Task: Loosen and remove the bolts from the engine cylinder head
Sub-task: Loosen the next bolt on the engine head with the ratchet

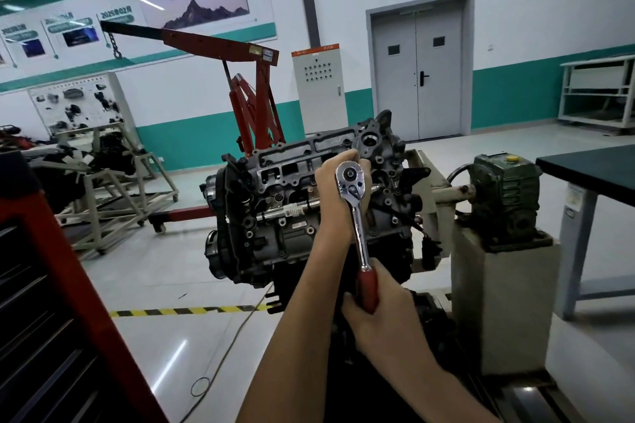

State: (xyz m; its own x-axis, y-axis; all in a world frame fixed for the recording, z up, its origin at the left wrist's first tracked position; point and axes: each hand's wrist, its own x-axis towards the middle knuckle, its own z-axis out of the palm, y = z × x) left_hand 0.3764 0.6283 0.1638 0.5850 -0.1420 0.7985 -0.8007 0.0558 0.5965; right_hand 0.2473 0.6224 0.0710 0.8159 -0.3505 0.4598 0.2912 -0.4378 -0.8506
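Observation:
A grey engine with its cylinder head (292, 161) exposed sits tilted on a stand at the centre. A chrome ratchet wrench (357, 213) with a red handle stands against the head's right part, its round head uppermost. My left hand (335, 189) wraps behind the ratchet head, fingers curled round it where it meets the engine. My right hand (381, 316) grips the red handle lower down. The bolt and socket under the ratchet head are hidden by my left hand.
A beige engine stand with a green gearbox (505, 196) is to the right, and a dark-topped table (598, 172) beyond it. A red tool cabinet (51, 302) fills the lower left. A red engine hoist (251, 93) and another stand (113, 182) are behind.

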